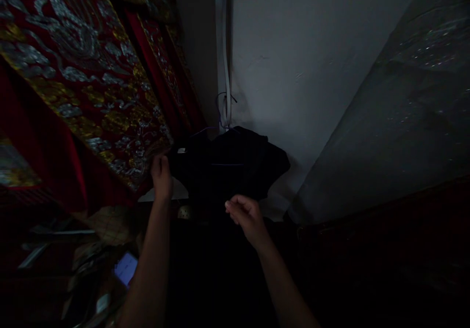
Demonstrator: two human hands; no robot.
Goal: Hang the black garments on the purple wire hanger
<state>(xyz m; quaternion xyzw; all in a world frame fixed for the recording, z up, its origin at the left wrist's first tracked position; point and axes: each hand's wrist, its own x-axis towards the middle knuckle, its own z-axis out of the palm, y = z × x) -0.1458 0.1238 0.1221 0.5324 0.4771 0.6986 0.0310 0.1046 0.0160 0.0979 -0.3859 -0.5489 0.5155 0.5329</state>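
A black garment [235, 164] hangs on a wire hanger [222, 115] hooked near a white cable on the pale wall. My left hand [161, 174] reaches up to the garment's left shoulder, with its fingers closed on the cloth edge. My right hand [246, 215] hovers just below the garment's lower middle, fingers loosely curled with nothing visible in them. The room is very dim and the lower part of the garment is lost in shadow.
Red fabric with gold and silver embroidery [84, 73] hangs at the left. A grey sheet-covered shape [396, 122] leans at the right. A cluttered surface [73, 269] with a glowing phone screen [127, 268] lies at the lower left.
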